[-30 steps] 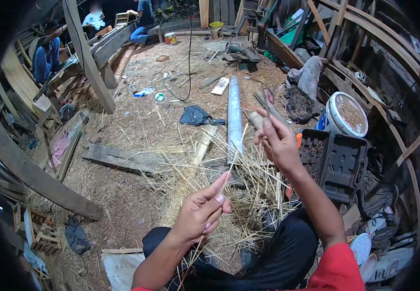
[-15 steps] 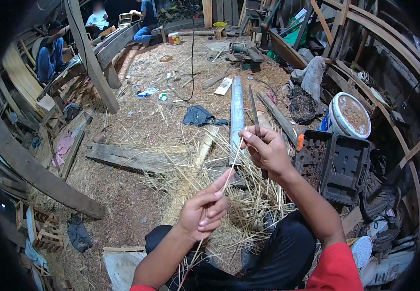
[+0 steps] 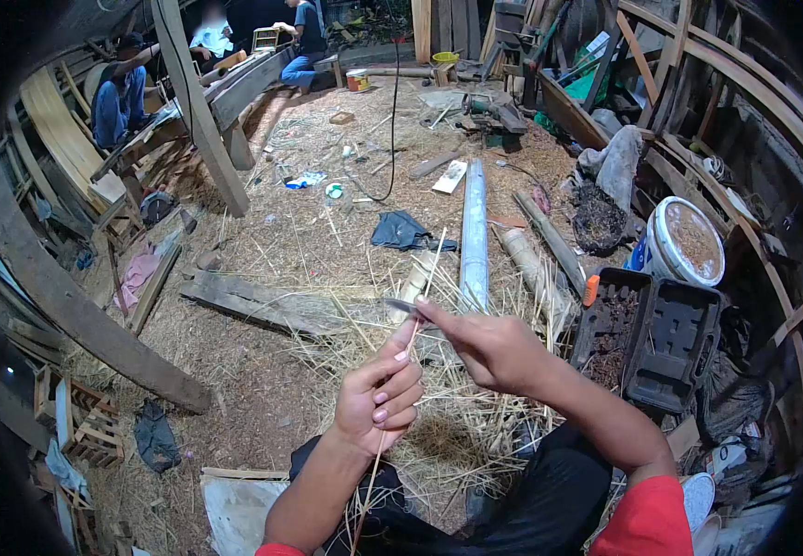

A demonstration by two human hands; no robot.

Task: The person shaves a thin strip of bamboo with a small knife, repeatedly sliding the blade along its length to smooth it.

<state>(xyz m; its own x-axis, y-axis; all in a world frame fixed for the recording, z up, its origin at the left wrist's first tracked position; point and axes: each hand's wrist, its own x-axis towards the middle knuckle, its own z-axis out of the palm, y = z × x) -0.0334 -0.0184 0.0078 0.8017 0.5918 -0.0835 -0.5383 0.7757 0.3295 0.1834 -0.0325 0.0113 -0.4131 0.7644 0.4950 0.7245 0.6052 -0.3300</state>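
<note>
Now left hand [image 3: 378,394] holding strip [image 3: 433,267], right hand [image 3: 496,352] knife [image 3: 401,304].

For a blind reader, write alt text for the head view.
A person's left hand holds a thin pale strip, the right hand a narrow grey blade at it, above loose straw-coloured slivers; an open black plastic case lies at right.

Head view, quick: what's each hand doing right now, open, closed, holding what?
Left hand: closed, holding a thin strip.
Right hand: closed, holding a knife, mostly hidden except its blade.
</note>
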